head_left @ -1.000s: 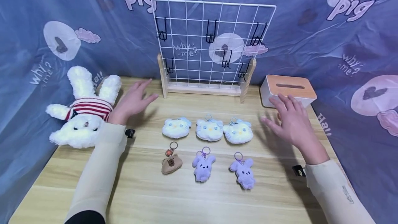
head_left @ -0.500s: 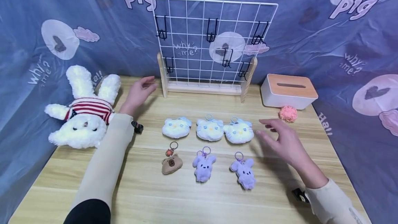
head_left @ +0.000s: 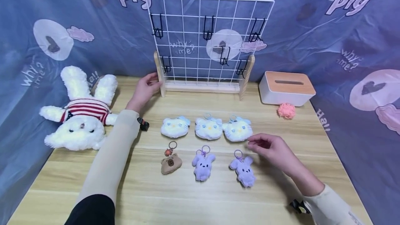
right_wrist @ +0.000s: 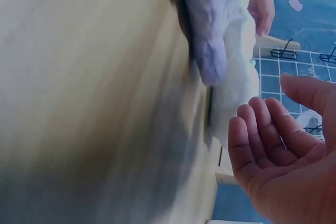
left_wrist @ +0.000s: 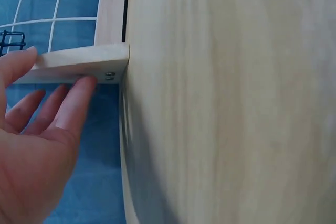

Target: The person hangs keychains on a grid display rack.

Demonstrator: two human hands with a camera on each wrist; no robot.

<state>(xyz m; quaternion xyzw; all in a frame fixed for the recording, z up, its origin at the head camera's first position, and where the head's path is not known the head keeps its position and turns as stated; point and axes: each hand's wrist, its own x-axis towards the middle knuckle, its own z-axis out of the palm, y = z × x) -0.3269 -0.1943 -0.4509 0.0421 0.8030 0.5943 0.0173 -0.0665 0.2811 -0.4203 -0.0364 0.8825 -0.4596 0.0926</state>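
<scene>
We see the wire rack (head_left: 198,47) standing upright toward the far side of the table (head_left: 200,204), its white grid set in a pale wooden frame and bearing six black hooks (head_left: 207,34). The person's left hand (head_left: 143,92) is at the rack's left post (left_wrist: 100,59); in the left wrist view we find the post pinched between the thumb on one face and the fingertips on the other, the remaining fingers slightly spread behind it. In front of the rack we count a row of three white cat plushes: a left one (head_left: 175,128), a middle one (head_left: 208,129) and a right one (head_left: 238,130). The right hand (head_left: 272,148) is just beside the right one, fingers close together and loosely bent, thumb apart; whether a fingertip touches the plush we cannot tell. Farther in front of the rack we see a brown bear keychain (head_left: 171,164) and two lavender keychains (head_left: 203,167) with long ears. Right of the rack we have a tissue box (head_left: 286,89) with a wooden lid, a pink flower-like piece (head_left: 286,110) at its near side. Left of the rack lies a white stuffed toy (head_left: 85,110) in a striped sweater, and behind the rack hangs a blue printed cloth (head_left: 122,37).
</scene>
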